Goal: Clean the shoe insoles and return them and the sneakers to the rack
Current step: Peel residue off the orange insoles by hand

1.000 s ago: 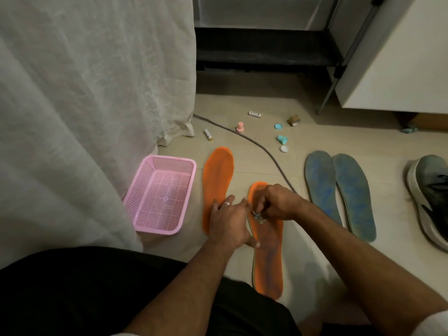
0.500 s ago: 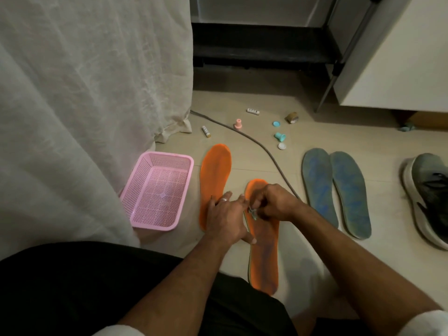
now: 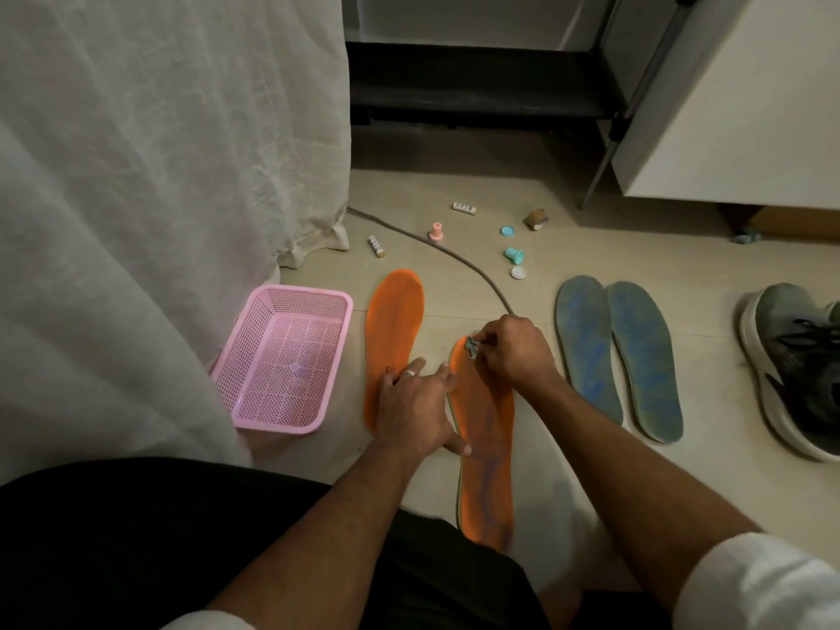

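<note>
Two orange insoles lie on the tiled floor: the left orange insole (image 3: 392,329) and the right orange insole (image 3: 487,447) nearer me. My left hand (image 3: 416,409) lies flat across both, fingers spread, holding the right one down at its left edge. My right hand (image 3: 511,350) is curled over the toe end of the right insole and pinches a small grey-green cleaning piece (image 3: 470,346) against it. Two blue insoles (image 3: 618,356) lie side by side to the right. A grey sneaker (image 3: 795,370) sits at the right edge, partly cut off.
A pink mesh basket (image 3: 254,352) stands left of the insoles beside a hanging white curtain (image 3: 159,175). A grey cable (image 3: 454,261) runs across the floor. Small caps, batteries and a tape roll (image 3: 537,219) are scattered behind. A white cabinet (image 3: 727,106) stands at the back right.
My right hand has moved from the middle of the right orange insole up to its toe end with the cleaning piece. My left hand stays pressed on the insoles.
</note>
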